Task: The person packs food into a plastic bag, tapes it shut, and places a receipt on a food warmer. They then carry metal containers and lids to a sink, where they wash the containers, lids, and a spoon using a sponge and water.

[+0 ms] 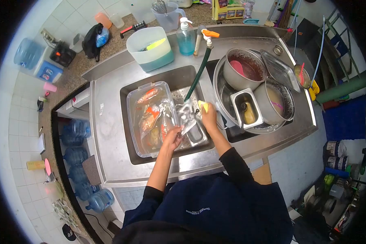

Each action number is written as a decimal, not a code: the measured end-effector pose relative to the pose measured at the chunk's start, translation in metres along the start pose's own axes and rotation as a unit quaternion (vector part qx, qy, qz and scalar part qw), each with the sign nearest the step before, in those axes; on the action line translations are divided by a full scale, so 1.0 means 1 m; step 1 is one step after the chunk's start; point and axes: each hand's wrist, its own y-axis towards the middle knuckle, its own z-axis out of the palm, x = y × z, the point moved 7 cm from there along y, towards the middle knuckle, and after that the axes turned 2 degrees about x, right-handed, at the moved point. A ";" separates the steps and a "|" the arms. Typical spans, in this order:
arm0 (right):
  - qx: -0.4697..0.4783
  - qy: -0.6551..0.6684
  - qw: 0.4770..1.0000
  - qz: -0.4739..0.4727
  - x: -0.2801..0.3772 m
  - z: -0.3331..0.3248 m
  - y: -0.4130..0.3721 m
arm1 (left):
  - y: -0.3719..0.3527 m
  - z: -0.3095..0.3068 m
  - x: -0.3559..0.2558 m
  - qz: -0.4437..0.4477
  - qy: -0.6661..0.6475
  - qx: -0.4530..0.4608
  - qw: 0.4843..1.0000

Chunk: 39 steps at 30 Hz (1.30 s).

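My left hand [173, 139] is closed on the edge of a shiny silvery piece [186, 116], whose exact kind I cannot make out. On its right, my right hand [208, 116] grips a yellow sponge [203, 106]. Both hands are over the steel sink [136, 157]. A small steel pan [198, 136] lies in the sink below them. Left of my hands, a clear plastic tub [131, 122] holds water and several orange-and-white packets [149, 118]. The end of a dark green hose [198, 77] hangs down close to the silvery piece.
Right of the sink, a large steel basin [218, 87] holds dirty pots [234, 61] and a rectangular steel insert [234, 99] with a ladle. Behind the sink stand a white container [138, 44] of bluish liquid, a pump bottle [186, 42] and an orange-handled tap [209, 34].
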 end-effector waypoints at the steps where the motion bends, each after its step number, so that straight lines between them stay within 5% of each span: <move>1: 0.090 0.077 0.981 0.154 -0.019 0.015 -0.006 | -0.011 0.020 0.001 -0.059 -0.026 0.068 0.996; 2: 0.174 0.151 0.925 0.301 -0.033 0.031 -0.021 | -0.019 0.037 0.005 -0.117 -0.051 0.136 0.982; 3: 0.171 0.150 0.926 0.302 -0.028 0.033 -0.029 | -0.005 0.028 0.016 -0.119 -0.049 0.138 0.982; 5: 0.057 0.082 0.992 0.073 0.018 0.020 -0.051 | 0.022 0.026 0.051 -0.191 -0.149 0.336 0.910; 6: 0.061 0.086 0.994 -0.001 0.039 0.020 -0.068 | -0.009 0.046 0.022 -0.122 -0.050 0.108 0.985; 7: 0.066 0.090 0.991 -0.075 0.059 0.020 -0.080 | -0.008 0.060 0.014 -0.137 -0.151 0.195 0.959; 9: 0.053 0.079 0.984 -0.152 0.069 0.015 -0.075 | -0.010 0.059 0.021 -0.161 -0.179 0.134 0.961; 11: 0.165 -0.015 0.980 -0.111 0.061 0.021 -0.045 | -0.021 0.059 0.029 -0.219 -0.168 0.222 0.935; 17: 0.076 -0.019 0.994 0.074 0.005 0.028 -0.014 | -0.030 0.067 0.027 -0.311 -0.253 0.373 0.837; 20: 0.146 0.054 0.975 0.157 0.008 0.035 -0.069 | 0.008 0.031 0.026 -0.185 -0.176 0.227 0.940; 23: 0.176 0.090 0.979 0.046 0.051 0.032 -0.095 | 0.021 0.024 0.035 -0.134 -0.107 0.099 0.980; 24: 0.179 0.091 0.978 0.049 0.053 0.033 -0.095 | 0.076 -0.003 0.081 -0.166 -0.202 0.391 0.882; 25: 0.170 0.088 0.981 0.032 0.055 0.032 -0.093 | 0.063 0.004 0.083 -0.169 -0.203 0.388 0.883; 28: 0.095 0.048 0.993 0.052 0.013 0.036 -0.074 | 0.012 0.035 0.073 -0.166 -0.141 0.106 0.970; 29: 0.047 0.008 0.997 0.068 -0.006 0.034 -0.069 | 0.016 0.026 0.091 -0.176 -0.082 0.104 0.975; 31: 0.159 0.000 0.954 0.253 -0.056 0.045 -0.078 | 0.028 0.011 0.129 -0.206 -0.096 0.217 0.949; 32: 0.315 0.076 0.873 0.363 -0.073 0.052 -0.089 | 0.025 0.013 0.135 -0.213 -0.098 0.185 0.954; 35: 0.355 -0.007 0.868 0.348 -0.074 0.044 -0.103 | 0.021 0.024 0.119 -0.114 0.041 0.071 0.990; 36: 0.330 -0.067 0.887 0.315 -0.072 0.037 -0.105 | 0.031 0.030 0.125 -0.096 0.023 0.124 0.987; 39: 0.375 -0.101 0.868 0.309 -0.086 0.049 -0.114 | 0.064 0.011 0.158 -0.179 0.068 0.119 0.974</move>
